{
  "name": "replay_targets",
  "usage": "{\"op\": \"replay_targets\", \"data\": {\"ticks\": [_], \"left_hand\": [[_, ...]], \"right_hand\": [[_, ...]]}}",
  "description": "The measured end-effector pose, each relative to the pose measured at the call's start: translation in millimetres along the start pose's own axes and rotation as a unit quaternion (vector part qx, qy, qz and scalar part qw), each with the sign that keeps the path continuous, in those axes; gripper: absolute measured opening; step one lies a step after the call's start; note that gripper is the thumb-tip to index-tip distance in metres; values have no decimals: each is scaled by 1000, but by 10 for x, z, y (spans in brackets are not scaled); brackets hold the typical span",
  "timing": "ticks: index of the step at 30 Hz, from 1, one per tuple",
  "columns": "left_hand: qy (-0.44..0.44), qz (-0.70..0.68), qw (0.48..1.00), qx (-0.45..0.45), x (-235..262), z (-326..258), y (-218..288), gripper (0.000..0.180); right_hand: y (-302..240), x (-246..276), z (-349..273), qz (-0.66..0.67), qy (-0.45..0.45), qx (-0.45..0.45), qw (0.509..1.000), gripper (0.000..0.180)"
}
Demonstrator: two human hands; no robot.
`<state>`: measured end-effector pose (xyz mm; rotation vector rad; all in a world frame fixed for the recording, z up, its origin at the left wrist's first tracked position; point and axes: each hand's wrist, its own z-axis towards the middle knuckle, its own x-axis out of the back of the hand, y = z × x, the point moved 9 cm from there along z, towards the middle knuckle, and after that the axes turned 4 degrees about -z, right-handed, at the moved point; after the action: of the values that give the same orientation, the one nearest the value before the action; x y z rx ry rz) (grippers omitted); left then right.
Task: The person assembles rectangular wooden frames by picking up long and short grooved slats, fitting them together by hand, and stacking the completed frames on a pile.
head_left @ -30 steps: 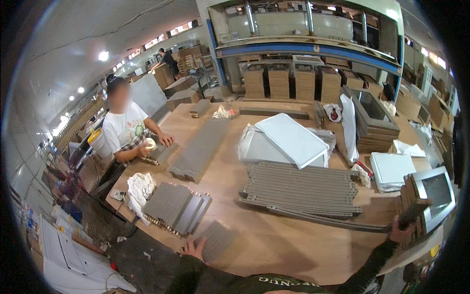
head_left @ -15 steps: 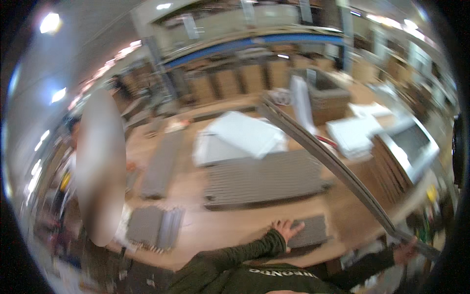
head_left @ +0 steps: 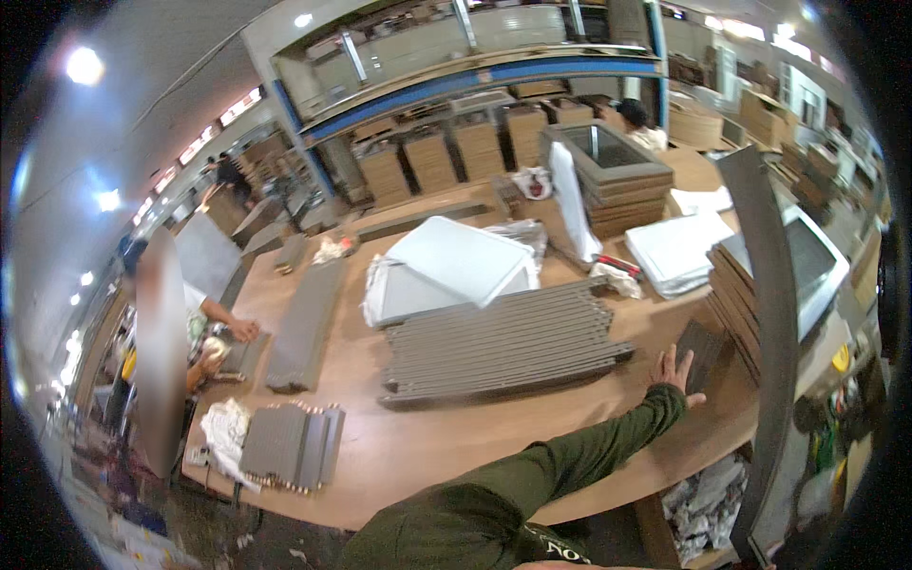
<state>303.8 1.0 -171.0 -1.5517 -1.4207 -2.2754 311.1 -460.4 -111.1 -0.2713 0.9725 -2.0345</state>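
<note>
My left hand (head_left: 674, 374) reaches to the right side of the table, fingers spread. It lies against a small set of dark grey-brown slats (head_left: 701, 353), beside the frame stack. A long grey-brown strip (head_left: 777, 313) stands nearly upright at my right, crossing in front of the frames. My right hand is out of view near the strip's lower end. At the table's middle lies a wide row of long grey-brown strips (head_left: 499, 342). White panels (head_left: 456, 261) rest just behind it.
The wooden table (head_left: 418, 446) also bears short slats (head_left: 277, 445), a white cloth (head_left: 225, 429) and a long board (head_left: 306, 328). Stacked frames (head_left: 736, 304) stand at right, a taller frame stack (head_left: 617, 190) behind. A co-worker's hands (head_left: 228, 347) work at the left edge.
My left hand and the small slats have moved right across the table, from the near edge to beside the frames. The long strip has swung from a leftward slant to nearly upright.
</note>
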Motion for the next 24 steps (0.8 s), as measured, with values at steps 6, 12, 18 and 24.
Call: {"op": "replay_targets", "data": {"ticks": [6, 12, 18, 24], "left_hand": [[180, 224, 957, -46, 1197, -1113, -1512, 65], [291, 263, 815, 427, 3378, -4030, -4090, 84], [270, 326, 741, 521, 3229, -5569, -4212, 72], [285, 246, 768, 518, 3476, -5286, -4369, 57]], "right_hand": [[398, -1122, -385, 144, -137, -87, 976, 58], [150, -2537, -1532, 306, -346, -174, 870, 68], [-824, -3053, -3445, 300, -532, -152, 777, 74], [-860, -3192, -3753, 273, -578, -117, 760, 80]]}}
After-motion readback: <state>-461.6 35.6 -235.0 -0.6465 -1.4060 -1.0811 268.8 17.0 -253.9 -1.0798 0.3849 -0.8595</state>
